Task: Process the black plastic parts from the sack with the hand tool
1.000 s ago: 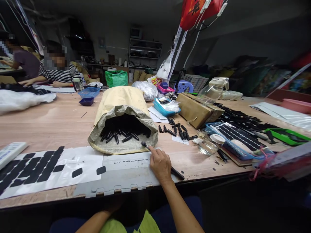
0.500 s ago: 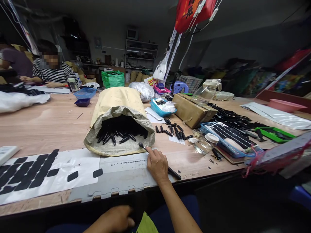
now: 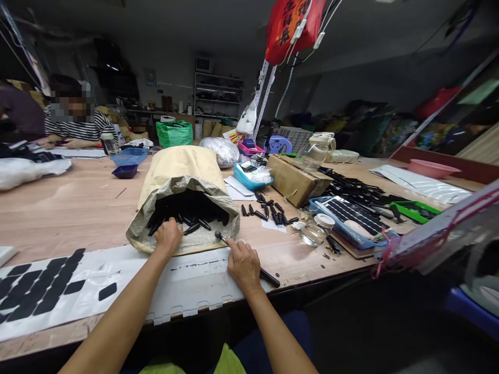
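Tan sack (image 3: 181, 163) (greyer within), black pieces (image 3: 191, 228), green bag (image 3: 174, 134), pink basin (image 3: 434, 169), black-and-white striped sleeve (image 3: 102, 126).

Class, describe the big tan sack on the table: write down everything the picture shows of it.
The sack lies on its side on the table, its wide, uneven mouth open toward the wearer. Its outside is smooth and tan, like heavy paper; the greyish, wrinkled lining looks woven. It bulges, and slim black pieces lie inside near the lower lip, the interior behind being dark. The left hand is in the mouth, at the pieces; whether it touches the sack is unclear.
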Tool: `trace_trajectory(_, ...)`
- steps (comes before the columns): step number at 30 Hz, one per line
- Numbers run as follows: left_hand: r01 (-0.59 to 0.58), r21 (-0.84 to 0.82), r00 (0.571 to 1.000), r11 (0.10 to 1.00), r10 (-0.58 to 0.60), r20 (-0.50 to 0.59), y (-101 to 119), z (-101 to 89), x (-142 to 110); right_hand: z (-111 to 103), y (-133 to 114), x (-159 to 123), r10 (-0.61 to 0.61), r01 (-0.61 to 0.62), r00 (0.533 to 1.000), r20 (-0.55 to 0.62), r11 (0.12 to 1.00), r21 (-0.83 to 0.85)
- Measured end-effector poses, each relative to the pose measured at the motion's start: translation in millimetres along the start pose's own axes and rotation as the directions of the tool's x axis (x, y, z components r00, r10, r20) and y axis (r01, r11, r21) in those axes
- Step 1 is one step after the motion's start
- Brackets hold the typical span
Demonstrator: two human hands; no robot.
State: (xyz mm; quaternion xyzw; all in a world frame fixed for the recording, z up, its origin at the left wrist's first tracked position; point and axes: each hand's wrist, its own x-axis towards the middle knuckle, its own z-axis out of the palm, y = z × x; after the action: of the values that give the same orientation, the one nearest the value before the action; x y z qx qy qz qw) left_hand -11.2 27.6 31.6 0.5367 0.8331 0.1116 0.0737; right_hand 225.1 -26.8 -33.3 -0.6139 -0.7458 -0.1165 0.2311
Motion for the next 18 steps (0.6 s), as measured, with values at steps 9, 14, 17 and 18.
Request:
trace_trajectory(9, -0.239, -0.252, 0.97, 0.938, 0.243, -0.018, -33, -17.5, -28, -2, -1, -1, 0.013, -0.013, 1.0, 0.022, 1.0, -0.005)
trace_trajectory(14, -0.497, -0.459, 0.788, 0.737, 0.605, 0.118, -52, 1.2, -75, 0, 0, -1, 0.01, -0.011, 1.0, 0.016, 1.0, 0.02)
trace_trajectory(17, -0.518, -0.45, 0.785, 0.727, 0.614, 0.088, -57, 17.2, -88, 0, 1, 2, 0.02, -0.021, 0.999, 0.033, 0.999, 0.038)
trace_trajectory(18, -0.512, -0.455, 0.791, 0.729, 0.606, 0.081, -57, 20.3, -89, -1, 2, 2, 0.031, -0.033, 0.999, 0.041, 0.998, 0.048)
